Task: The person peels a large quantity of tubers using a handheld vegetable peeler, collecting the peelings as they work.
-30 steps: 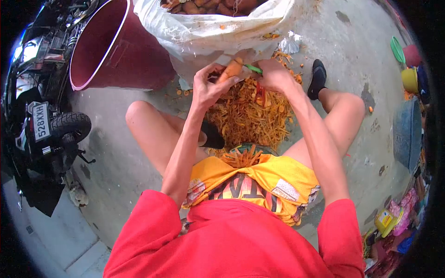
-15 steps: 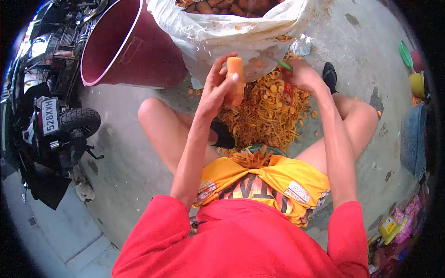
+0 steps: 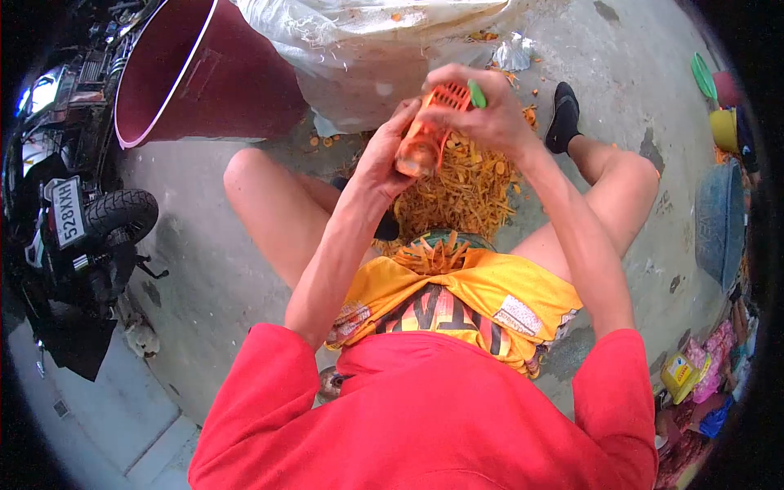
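Note:
My left hand [image 3: 382, 160] is closed around a thick carrot [image 3: 418, 157], held upright above the peelings with its lower end showing. My right hand [image 3: 494, 118] grips a peeler [image 3: 449, 98] with an orange slotted body and a green end [image 3: 476, 94]. The peeler lies against the upper part of the carrot, and both are partly blurred and hidden by fingers. Below the hands, a heap of orange peelings and round slices [image 3: 465, 192] covers the floor between my legs. More strips [image 3: 431, 255] rest at the front of my yellow shorts, beside a greenish rim.
A large white sack [image 3: 367, 61] stands ahead, with a tilted maroon bin [image 3: 245, 90] to its left. A parked motorbike [image 3: 122, 214] is at far left. Along the right edge are a blue-grey basin [image 3: 719, 224], a yellow container [image 3: 723, 131] and a yellow tub [image 3: 679, 376].
My right hand has moved left and up, bringing the peeler from beside the sack onto the carrot. My left hand has tilted the carrot slightly. The view has shifted, hiding the sack's contents.

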Demonstrator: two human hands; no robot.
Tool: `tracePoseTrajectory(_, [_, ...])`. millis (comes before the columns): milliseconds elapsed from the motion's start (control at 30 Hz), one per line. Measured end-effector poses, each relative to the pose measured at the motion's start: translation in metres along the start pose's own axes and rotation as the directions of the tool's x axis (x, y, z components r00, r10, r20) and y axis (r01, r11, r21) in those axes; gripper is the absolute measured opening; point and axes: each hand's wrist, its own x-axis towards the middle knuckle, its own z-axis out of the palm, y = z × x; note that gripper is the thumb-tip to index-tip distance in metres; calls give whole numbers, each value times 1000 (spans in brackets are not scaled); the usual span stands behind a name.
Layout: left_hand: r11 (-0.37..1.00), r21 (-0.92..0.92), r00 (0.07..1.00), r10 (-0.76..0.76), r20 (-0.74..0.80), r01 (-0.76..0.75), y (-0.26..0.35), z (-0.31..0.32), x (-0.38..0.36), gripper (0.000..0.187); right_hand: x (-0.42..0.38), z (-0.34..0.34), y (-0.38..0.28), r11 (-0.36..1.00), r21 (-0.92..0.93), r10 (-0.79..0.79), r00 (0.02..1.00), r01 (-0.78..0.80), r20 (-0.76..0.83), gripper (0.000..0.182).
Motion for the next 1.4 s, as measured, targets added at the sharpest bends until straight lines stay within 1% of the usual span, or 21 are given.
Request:
tracePoseTrajectory(33, [999,42,999,-31,17,31,4,9,-5,23,2,-3,12,1000,-7,-3,996,2,-91,31])
tracePoseTrajectory(200, [989,115,993,-97,70,89,8,-2,2,29,12,-27,24,965,151,248,931,-214,-267,28])
tracePoseTrajectory(300, [991,122,998,-57,-37,62,10,9,-2,33,4,-1,-22,991,-39,-121,986,126,110,28])
tracePoseTrajectory(333, [991,124,998,-53,-41,58,12,9,0,33,8,-3,-12,991,-33,-125,986,130,110,28])
tracePoseTrajectory(400, [942,335,999,36,-13,-30,8,2,-5,33,9,-13,20,992,30,126,983,-123,-137,27])
tracePoseTrajectory(467, [958,285,998,32,52,-45,7,-7,-4,32,15,-27,26,954,160,285,934,-254,-215,25])
tracePoseTrajectory(533, [991,129,997,-54,61,46,15,4,-8,32,16,-22,9,986,88,158,961,-142,-226,23])
tracePoseTrajectory(567, [999,31,997,-25,-74,27,10,18,-6,34,11,-11,-4,1000,-6,-6,992,6,-127,21])
tracePoseTrajectory(667, [999,47,1000,-4,-9,4,8,10,-3,36,9,-3,-9,977,-51,-210,978,209,-5,21])
tracePoseTrajectory(733, [993,103,997,-63,39,58,8,5,-11,36,6,-14,29,981,-155,-142,978,118,-152,22])
tracePoseTrajectory(800, [987,159,999,-4,-54,13,11,12,-9,29,16,-31,31,940,205,315,925,-273,-215,27])
tracePoseTrajectory(867, [986,167,1000,19,-22,-15,9,10,-5,27,11,-12,-7,964,126,253,952,-234,-171,26])
tracePoseTrajectory(933, [983,180,999,37,2,-36,10,14,0,26,7,4,-23,946,-139,-295,955,293,8,21])
tracePoseTrajectory(1000, [939,321,989,143,-43,-122,5,14,-1,25,10,-12,8,970,-76,-236,970,232,-55,20])
tracePoseTrajectory(1067, [960,264,995,101,-15,-94,7,9,-8,27,16,-36,31,973,-83,181,935,-216,-306,24])
tracePoseTrajectory(1100, [978,205,998,56,-42,-46,11,15,-12,28,16,-35,40,956,-35,265,905,-293,-332,24])
tracePoseTrajectory(1133, [989,146,998,8,-65,1,16,20,-13,29,18,-31,23,958,-42,255,907,-284,-335,24])
tracePoseTrajectory(1233, [999,35,999,33,-8,-33,13,9,0,33,5,4,-26,971,-55,-231,973,231,0,19])
tracePoseTrajectory(1267, [997,48,997,61,-52,-59,11,9,3,34,10,-1,-17,969,-52,-240,971,240,7,19])
tracePoseTrajectory(1333, [995,94,997,39,-65,-33,10,12,-10,27,11,-16,13,987,120,123,986,-109,-116,18])
tracePoseTrajectory(1400, [998,21,998,-53,35,52,12,-13,3,27,19,-29,14,975,-82,180,948,-208,-262,20])
